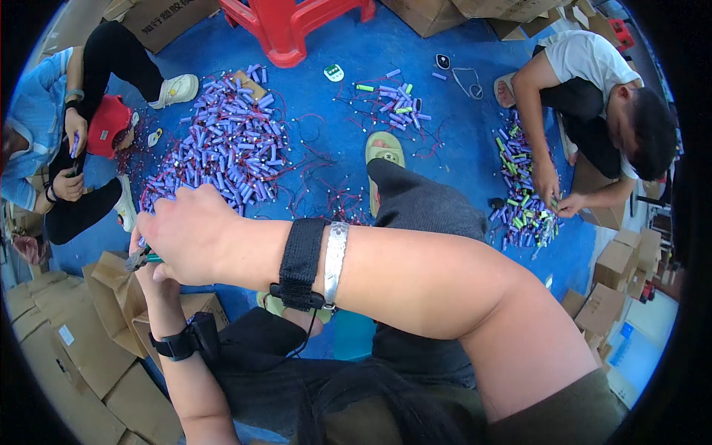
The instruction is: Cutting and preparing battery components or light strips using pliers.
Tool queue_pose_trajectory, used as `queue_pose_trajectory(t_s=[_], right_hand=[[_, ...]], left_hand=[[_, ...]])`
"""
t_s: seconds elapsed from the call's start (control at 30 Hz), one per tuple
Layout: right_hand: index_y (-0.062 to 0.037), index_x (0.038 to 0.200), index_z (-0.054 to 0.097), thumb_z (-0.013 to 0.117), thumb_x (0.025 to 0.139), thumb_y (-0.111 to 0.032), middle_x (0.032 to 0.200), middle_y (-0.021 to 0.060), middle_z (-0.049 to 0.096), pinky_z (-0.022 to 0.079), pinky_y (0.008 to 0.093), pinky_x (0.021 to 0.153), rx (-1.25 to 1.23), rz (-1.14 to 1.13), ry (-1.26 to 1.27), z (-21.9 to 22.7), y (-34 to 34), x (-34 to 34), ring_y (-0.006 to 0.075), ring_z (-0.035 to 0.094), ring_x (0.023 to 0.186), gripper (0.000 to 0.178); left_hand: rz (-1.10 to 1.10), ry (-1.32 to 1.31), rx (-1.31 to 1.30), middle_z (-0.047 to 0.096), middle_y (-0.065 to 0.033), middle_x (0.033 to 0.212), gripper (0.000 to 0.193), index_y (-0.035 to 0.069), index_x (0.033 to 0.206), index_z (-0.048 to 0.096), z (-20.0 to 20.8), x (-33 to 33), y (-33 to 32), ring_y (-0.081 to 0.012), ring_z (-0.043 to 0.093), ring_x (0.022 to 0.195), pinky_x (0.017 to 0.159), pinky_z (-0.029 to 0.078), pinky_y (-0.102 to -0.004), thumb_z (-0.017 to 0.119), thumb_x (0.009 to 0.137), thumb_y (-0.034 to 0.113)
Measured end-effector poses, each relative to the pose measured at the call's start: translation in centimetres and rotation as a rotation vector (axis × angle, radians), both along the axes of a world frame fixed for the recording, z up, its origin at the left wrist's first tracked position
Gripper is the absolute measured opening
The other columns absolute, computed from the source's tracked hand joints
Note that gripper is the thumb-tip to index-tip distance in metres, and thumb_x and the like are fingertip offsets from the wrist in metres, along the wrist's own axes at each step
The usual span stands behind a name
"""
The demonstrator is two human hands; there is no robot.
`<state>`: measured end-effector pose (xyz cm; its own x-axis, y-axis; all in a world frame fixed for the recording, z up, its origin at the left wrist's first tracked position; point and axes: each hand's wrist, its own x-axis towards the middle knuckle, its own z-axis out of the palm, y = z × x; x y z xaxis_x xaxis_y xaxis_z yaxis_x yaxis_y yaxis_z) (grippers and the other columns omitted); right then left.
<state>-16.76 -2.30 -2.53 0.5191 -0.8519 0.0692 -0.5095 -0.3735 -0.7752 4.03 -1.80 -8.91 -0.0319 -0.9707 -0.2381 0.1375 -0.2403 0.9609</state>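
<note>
My right hand (194,236) reaches across to the left, closed around a pair of green-handled cutting pliers (139,259). The metal jaws poke out beside my left hand (154,283), which is raised just under and behind the right one. Most of my left fingers are hidden there, so what they hold cannot be made out. Beyond both hands a large heap of purple battery cells (222,141) with thin red and black wires covers the blue floor.
Left, a seated person (33,141) holds a purple cell by a red container (107,126). Right, a crouching person (586,96) handles cells over a purple-and-green pile (523,185). A small cell cluster (397,104) and a red stool (289,30) are ahead. Cardboard boxes (74,348) flank me.
</note>
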Motion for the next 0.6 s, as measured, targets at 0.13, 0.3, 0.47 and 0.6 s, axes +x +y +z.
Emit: queue_pose_trajectory(t_s=[0.13,0.3,0.47,0.6], right_hand=[[-0.0038,0.102,0.053,0.069,0.071,-0.039,0.092,0.0142,0.060,0.048,0.0429,0.070,-0.016,-0.081,0.036,0.3,-0.1,0.2,0.0315,0.059,0.088,0.050],[-0.0014,0.104,0.051,0.069,0.072,-0.037,0.094,0.0153,0.059,0.048,0.0433,0.070,0.032,-0.118,0.034,0.2,-0.1,-0.4,0.0322,0.059,0.090,0.051],[-0.0015,0.103,0.051,0.069,0.071,-0.035,0.096,0.0160,0.059,0.047,0.0444,0.070,0.023,-0.071,0.042,0.4,-0.1,-0.5,0.0325,0.059,0.090,0.050],[-0.0016,0.101,0.052,0.070,0.071,-0.035,0.095,0.0159,0.059,0.047,0.0451,0.070,0.016,-0.083,0.043,0.3,0.0,-0.3,0.0326,0.058,0.090,0.049]], left_hand=[[0.021,-0.194,0.028,0.059,-0.0071,0.094,0.027,0.001,0.110,0.046,-0.6,1.4,-0.5,-0.0138,0.060,0.081,0.070,0.049,-0.0260,0.051,0.085,0.008],[0.024,-0.162,0.018,0.059,-0.0054,0.089,0.023,0.000,0.105,0.047,0.0,-0.1,-0.7,-0.0121,0.059,0.079,0.067,0.048,-0.0239,0.053,0.084,0.006],[0.043,-0.099,0.024,0.059,-0.0058,0.090,0.022,0.000,0.105,0.047,0.6,-0.5,-0.5,-0.0116,0.059,0.079,0.067,0.048,-0.0231,0.052,0.084,0.004],[0.035,-0.098,0.013,0.059,-0.0055,0.090,0.018,0.000,0.105,0.047,1.2,-1.3,-0.5,-0.0113,0.059,0.079,0.067,0.048,-0.0229,0.048,0.087,0.003]])
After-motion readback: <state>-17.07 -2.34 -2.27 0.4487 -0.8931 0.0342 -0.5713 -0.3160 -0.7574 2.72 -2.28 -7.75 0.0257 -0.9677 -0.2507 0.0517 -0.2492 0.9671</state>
